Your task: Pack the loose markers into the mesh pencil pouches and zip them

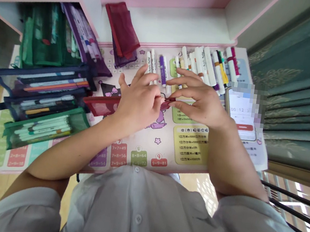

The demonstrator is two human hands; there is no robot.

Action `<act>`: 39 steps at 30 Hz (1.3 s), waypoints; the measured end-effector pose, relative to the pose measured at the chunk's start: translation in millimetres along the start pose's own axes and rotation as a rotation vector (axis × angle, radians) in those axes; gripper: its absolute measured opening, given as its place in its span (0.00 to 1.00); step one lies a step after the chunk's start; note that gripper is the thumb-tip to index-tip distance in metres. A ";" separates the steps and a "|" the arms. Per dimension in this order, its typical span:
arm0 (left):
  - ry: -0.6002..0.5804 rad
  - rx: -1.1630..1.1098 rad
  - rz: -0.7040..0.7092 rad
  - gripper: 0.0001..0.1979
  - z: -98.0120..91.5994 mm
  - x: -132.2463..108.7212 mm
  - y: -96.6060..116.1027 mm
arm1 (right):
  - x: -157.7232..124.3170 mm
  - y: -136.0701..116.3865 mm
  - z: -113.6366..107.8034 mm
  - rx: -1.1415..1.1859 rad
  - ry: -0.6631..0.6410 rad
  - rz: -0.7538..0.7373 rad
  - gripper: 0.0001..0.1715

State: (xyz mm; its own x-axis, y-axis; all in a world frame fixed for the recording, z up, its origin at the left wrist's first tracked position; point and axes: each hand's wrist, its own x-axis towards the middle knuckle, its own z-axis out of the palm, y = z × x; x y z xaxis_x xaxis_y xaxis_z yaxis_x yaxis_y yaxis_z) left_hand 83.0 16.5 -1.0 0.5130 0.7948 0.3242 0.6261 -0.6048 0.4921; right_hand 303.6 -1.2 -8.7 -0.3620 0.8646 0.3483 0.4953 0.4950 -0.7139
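A dark red mesh pencil pouch (100, 105) lies on the printed desk mat (185, 143). My left hand (138, 100) is closed over the pouch's right end, fingers curled. My right hand (200, 99) pinches the same end between thumb and forefinger, its other fingers spread above. Just beyond my hands, a row of several markers (201, 65) lies on the mat, white-bodied with coloured caps.
Several filled mesh pouches (44, 105) are stacked at the left, in blue, dark and green. More pouches (48, 37) lean under the pink shelf, and a red empty pouch (122, 30) lies at the back. A phone (242, 114) showing a timer rests at the right.
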 end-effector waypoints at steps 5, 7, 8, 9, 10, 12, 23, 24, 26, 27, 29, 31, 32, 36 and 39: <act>0.000 0.019 -0.006 0.07 -0.1 -0.6 -0.8 | 0.1 0.9 1.3 0.013 0.019 -0.001 0.03; 0.008 0.016 -0.001 0.07 -0.1 -1.2 -1.0 | 0.1 0.8 0.6 0.010 0.017 0.006 0.03; 0.012 0.014 -0.001 0.07 -0.2 -1.5 -1.4 | 0.0 0.9 -0.1 0.006 0.015 0.007 0.04; 0.016 0.015 -0.004 0.08 -0.4 -1.8 -1.9 | -0.1 1.2 -0.9 0.001 0.014 0.005 0.04; 0.018 0.015 -0.009 0.08 -0.6 -2.1 -2.7 | -0.4 1.6 -1.7 -0.004 0.016 0.002 0.04; 0.021 0.013 -0.017 0.08 -0.9 -2.5 -4.8 | -1.0 2.7 -3.1 -0.013 0.025 -0.002 0.04; 0.029 0.001 -0.023 0.08 -3.6 -3.7 -7.5 | -3.0 5.6 -3.8 -0.053 0.028 -0.021 0.05; 0.023 0.010 -0.031 0.08 -4.7 -4.2 -7.9 | -3.0 5.7 -4.0 -0.053 0.029 -0.025 0.05; 0.012 0.027 -0.042 0.08 -7.0 -5.5 -9.1 | -2.8 5.6 -4.4 -0.053 0.027 -0.030 0.05; 0.010 0.031 -0.043 0.08 -8.0 -6.4 -9.8 | -2.8 5.3 -4.5 -0.054 0.026 -0.032 0.05; 0.016 0.033 -0.039 0.08 -9.5 -8.1 -11.1 | -2.6 4.7 -4.4 -0.059 0.028 -0.038 0.04; 0.024 0.027 -0.033 0.08 -9.9 -9.6 -11.9 | -2.5 4.4 -3.9 -0.059 0.031 -0.042 0.04; 0.028 0.023 -0.030 0.08 -9.9 -10.1 -12.0 | -2.5 4.4 -3.6 -0.056 0.033 -0.041 0.03; 0.031 0.016 -0.027 0.08 -9.4 -10.7 -11.8 | -2.3 5.3 -3.3 -0.048 0.032 -0.022 0.03; 0.026 0.024 -0.030 0.08 -11.1 -10.6 -11.5 | -2.2 5.3 -3.9 -0.052 0.029 -0.024 0.04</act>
State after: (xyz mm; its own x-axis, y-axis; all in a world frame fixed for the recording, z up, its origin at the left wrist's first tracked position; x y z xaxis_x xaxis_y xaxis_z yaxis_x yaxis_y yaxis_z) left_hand 63.8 15.6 -1.1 0.4786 0.8134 0.3305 0.6548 -0.5815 0.4828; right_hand 310.2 -0.1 -10.9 -0.3519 0.8541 0.3829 0.5273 0.5189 -0.6728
